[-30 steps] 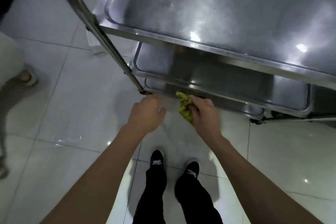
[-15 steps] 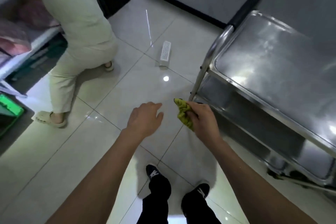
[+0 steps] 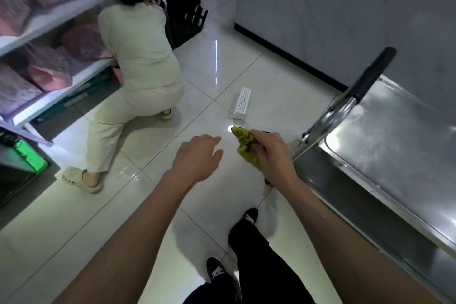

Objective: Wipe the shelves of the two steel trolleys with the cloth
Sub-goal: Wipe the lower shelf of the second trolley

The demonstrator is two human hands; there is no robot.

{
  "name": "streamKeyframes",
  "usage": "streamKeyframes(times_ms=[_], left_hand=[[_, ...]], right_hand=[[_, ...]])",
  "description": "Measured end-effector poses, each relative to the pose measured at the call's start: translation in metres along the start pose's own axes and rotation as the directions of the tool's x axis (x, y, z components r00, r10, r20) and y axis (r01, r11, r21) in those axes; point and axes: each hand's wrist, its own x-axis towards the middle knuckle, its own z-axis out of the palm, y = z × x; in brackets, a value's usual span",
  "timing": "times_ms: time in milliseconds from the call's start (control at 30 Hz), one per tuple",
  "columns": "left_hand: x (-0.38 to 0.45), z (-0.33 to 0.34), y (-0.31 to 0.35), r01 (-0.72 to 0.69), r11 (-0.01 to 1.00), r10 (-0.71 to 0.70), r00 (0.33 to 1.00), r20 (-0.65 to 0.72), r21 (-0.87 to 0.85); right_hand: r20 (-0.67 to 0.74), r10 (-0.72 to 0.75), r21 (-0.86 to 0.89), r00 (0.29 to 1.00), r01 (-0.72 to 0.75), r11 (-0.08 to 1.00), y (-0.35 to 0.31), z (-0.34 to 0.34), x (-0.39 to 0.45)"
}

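Observation:
A crumpled yellow-green cloth [image 3: 245, 147] hangs from my right hand [image 3: 272, 155], which grips it in front of me over the floor. To the right stands a steel trolley [image 3: 389, 136] with a shiny top shelf, a lower shelf [image 3: 350, 202] beneath it and a black push handle [image 3: 372, 73]. My right hand is just left of the trolley's corner post and apart from it. With its fingers relaxed and holding nothing, my left hand [image 3: 197, 158] hovers over the floor tiles. Only one trolley is in view.
A person in pale clothes [image 3: 138, 69] crouches ahead on the left beside a white rack [image 3: 51, 20] with pink packs. A white perforated box [image 3: 241, 104] lies on the tiled floor. A black crate [image 3: 185, 15] stands at the back. A grey wall runs behind the trolley.
My view has swung left and up, away from the trolley's lower shelves to the room. The right hand with the cloth has come away from the lower shelf edge.

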Motion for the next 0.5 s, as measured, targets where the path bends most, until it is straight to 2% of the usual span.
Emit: streamKeyframes(times_ms=[100, 233, 367, 500], left_hand=[[0.049, -0.015, 0.001, -0.021, 0.999, 0.021, 1.000, -0.005, 0.030], [0.125, -0.037, 0.006, -0.041, 0.996, 0.041, 0.999, 0.002, 0.076], [0.191, -0.064, 0.015, -0.057, 0.994, 0.057, 0.998, 0.005, 0.092], [0.251, -0.084, 0.030, -0.089, 0.992, 0.088, 0.996, 0.011, 0.092]], right_hand=[[-0.020, 0.047, -0.010, 0.999, -0.048, 0.999, 0.012, -0.008, 0.037], [-0.053, 0.069, 0.169, 0.996, -0.059, 0.984, 0.026, -0.026, 0.102], [-0.039, 0.145, 0.072, 0.989, -0.142, 0.987, 0.045, -0.045, 0.170], [-0.078, 0.217, 0.059, 0.973, -0.212, 0.975, 0.067, -0.065, 0.221]])
